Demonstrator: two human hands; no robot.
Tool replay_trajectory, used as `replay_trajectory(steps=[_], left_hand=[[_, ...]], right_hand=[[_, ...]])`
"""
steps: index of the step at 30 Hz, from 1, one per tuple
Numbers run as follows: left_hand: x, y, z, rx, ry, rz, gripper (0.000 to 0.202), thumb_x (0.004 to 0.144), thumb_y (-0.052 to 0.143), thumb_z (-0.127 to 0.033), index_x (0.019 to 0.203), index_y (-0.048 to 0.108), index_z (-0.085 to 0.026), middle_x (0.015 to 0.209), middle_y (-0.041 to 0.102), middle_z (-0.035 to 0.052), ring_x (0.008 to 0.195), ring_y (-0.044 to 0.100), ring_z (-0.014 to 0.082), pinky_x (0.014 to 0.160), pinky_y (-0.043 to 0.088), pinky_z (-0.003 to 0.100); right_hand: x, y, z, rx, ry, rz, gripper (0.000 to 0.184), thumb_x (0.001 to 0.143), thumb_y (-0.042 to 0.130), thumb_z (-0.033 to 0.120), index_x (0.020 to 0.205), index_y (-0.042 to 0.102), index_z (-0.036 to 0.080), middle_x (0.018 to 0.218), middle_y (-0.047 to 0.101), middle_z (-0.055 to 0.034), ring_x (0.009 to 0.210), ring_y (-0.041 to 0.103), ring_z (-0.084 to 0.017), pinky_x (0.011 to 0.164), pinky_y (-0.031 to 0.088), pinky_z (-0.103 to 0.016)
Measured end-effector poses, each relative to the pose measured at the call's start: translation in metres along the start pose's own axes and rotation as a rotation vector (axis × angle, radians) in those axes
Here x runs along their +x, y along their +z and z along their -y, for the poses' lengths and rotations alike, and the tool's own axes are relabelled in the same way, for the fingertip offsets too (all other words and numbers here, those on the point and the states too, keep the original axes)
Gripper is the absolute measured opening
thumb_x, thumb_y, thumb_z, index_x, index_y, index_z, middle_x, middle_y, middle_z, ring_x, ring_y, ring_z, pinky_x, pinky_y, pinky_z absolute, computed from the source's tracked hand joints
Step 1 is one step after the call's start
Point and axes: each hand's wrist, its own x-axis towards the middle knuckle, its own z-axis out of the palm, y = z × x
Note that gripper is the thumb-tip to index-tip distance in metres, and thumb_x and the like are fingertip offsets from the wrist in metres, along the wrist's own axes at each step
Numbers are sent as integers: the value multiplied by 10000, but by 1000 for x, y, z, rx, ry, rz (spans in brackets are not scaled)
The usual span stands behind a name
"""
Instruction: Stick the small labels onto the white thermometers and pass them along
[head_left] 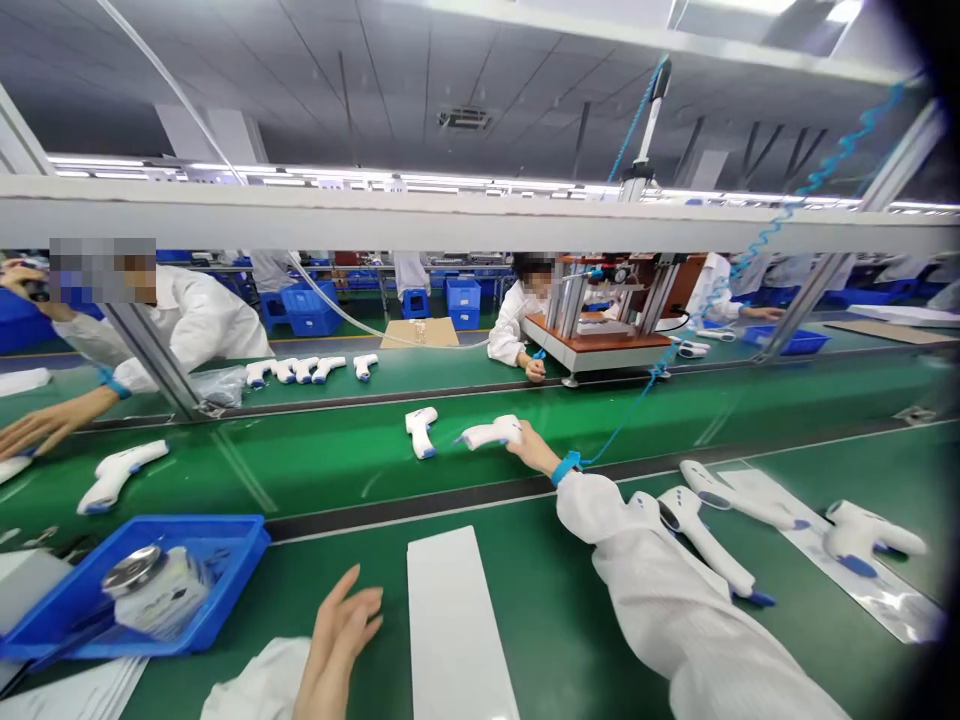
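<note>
My right hand point(527, 445) reaches out over the green conveyor belt point(315, 460) and is closed around a white infrared thermometer point(491, 433) lying on it. A blue wrist strap point(566, 466) with a coiled cord circles that wrist. A second thermometer point(421, 431) lies just to the left on the belt. My left hand point(337, 630) hovers open above the near green table, fingers together and stretched, beside a white flat strip point(454, 620). It holds nothing.
A blue bin point(225, 590) with bagged parts sits at lower left. Several thermometers point(712, 530) lie on clear bags to the right. Across the belt, people in white coats work; one person's hand point(45, 425) reaches near another thermometer point(120, 472). A press machine point(600, 320) stands beyond.
</note>
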Motion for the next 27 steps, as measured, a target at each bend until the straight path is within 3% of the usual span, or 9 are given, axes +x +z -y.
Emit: replay_trajectory(steps=[2, 4, 7, 9, 12, 15, 18, 21, 27], left_hand=[[-1, 12, -8, -148, 2, 83, 808, 699, 698, -527, 1392, 403, -235, 1043, 681, 73, 1124, 587, 265, 964, 493, 391], [-8, 23, -14, -266, -129, 354, 789, 800, 621, -492, 1467, 245, -301, 1088, 667, 77, 1034, 631, 252, 887, 524, 441], [-22, 31, -11, -329, -273, 671, 899, 759, 689, -376, 1481, 157, -328, 1004, 648, 69, 646, 636, 178, 581, 566, 381], [-33, 29, -4, -356, -216, 599, 914, 742, 712, -259, 1470, 168, -351, 884, 601, 5, 480, 492, 78, 392, 448, 214], [-52, 18, 4, -302, -177, 429, 835, 808, 654, -254, 1455, 152, -417, 793, 522, -44, 491, 463, 71, 366, 404, 167], [-72, 10, 11, -254, -158, 323, 765, 828, 632, -267, 1439, 194, -407, 802, 522, -45, 596, 553, 99, 503, 523, 237], [-87, 15, 22, -284, -158, 314, 721, 824, 639, -235, 1417, 242, -339, 876, 567, -23, 820, 647, 154, 780, 556, 336], [-94, 25, 38, -250, -127, 308, 641, 840, 624, -233, 1378, 283, -299, 907, 573, -12, 895, 634, 162, 827, 532, 328], [-93, 30, 60, -114, -11, 332, 613, 893, 552, -275, 1395, 203, -314, 766, 527, -61, 517, 495, 73, 571, 486, 239]], right_hand=[[-27, 19, 16, 70, -159, 167, 505, 807, 666, 117, 1283, 506, 173, 1148, 635, -41, 1016, 619, -170, 899, 506, -319], [-62, 37, 33, 133, -334, 314, 621, 744, 694, 93, 1314, 488, 224, 1168, 622, -21, 1047, 604, -176, 928, 486, -314], [-114, 56, 55, 155, -589, 264, 626, 774, 689, 206, 1354, 455, 228, 1258, 547, -89, 1163, 529, -257, 996, 436, -431], [-145, 63, 62, 150, -617, 137, 582, 822, 654, 277, 1356, 438, 193, 1292, 501, -140, 1204, 491, -293, 1008, 419, -478], [-192, 70, 57, 177, -505, 196, 375, 873, 592, 255, 1237, 511, 218, 1203, 558, -108, 1112, 556, -264, 950, 469, -447], [-239, 74, 41, 168, -461, 361, 163, 878, 573, 191, 1029, 600, 244, 1104, 621, -60, 1029, 598, -243, 892, 498, -422], [-273, 81, 26, 99, -400, 344, 101, 873, 583, 172, 940, 629, 232, 1102, 641, -65, 1004, 600, -261, 848, 497, -445], [-287, 89, 19, 74, -366, 273, 75, 868, 619, 195, 933, 646, 222, 1067, 660, -70, 963, 600, -263, 808, 486, -439], [-291, 98, 16, 139, -350, 153, 117, 877, 625, 180, 949, 695, 241, 1040, 682, -43, 937, 597, -232, 760, 446, -382]])
